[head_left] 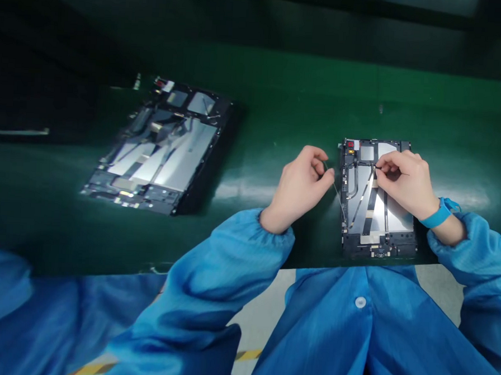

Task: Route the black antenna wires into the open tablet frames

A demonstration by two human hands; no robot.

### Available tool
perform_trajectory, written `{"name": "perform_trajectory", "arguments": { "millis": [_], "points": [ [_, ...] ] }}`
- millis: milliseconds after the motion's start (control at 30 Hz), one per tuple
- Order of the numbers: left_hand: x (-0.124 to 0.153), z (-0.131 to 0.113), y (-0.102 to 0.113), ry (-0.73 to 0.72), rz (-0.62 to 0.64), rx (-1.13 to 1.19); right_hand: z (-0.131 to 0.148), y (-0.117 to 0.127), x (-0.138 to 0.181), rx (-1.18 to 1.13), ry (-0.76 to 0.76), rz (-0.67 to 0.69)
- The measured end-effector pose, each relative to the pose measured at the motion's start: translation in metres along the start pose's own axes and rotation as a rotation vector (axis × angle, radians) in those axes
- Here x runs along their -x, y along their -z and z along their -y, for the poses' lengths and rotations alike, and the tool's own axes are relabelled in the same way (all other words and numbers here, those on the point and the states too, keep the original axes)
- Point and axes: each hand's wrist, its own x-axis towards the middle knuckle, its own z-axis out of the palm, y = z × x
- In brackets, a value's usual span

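Note:
In front of me on the bench lies an opened tablet-like device (400, 218), with silvery panels, dark flat cables and small circuit boards exposed. My right hand (406, 176) is over its upper part, thumb and forefinger pinched on the end of a thin dark cable (377, 168). Just off the device's left edge, my left hand (303, 184) is curled with thumb and fingertips closed on a thin wire (338, 195). That wire slants down from the fingers to the device's left side.
A second opened device (185, 156) of the same kind lies to the left on the green bench top (262, 115), slightly blurred. A blue sleeve (2, 286) of another person shows at the lower left. The bench's front edge runs just below my device.

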Motion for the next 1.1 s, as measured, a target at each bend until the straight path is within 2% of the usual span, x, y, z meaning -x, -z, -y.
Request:
{"name": "perform_trajectory", "arguments": {
  "millis": [133,400,700,867,967,1100],
  "points": [
    [-0.017,-0.007,-0.006,-0.056,0.184,0.177,0.000,-0.001,0.008,-0.081,-0.025,0.014],
    [-0.038,-0.011,0.009,0.081,0.435,0.274,0.001,-0.001,0.008,-0.132,-0.109,0.077],
    [-0.033,-0.011,0.006,0.122,0.398,0.308,0.001,-0.001,0.010,-0.169,-0.030,0.055],
    [-0.028,-0.019,0.003,0.158,0.326,0.277,0.002,0.001,0.009,-0.138,-0.079,0.112],
    [-0.033,-0.025,0.007,0.122,0.349,0.151,0.002,0.001,0.008,-0.156,-0.113,0.115],
    [-0.047,-0.037,0.016,-0.071,0.397,-0.208,0.000,0.002,0.007,-0.189,-0.098,0.092]
  ]
}}
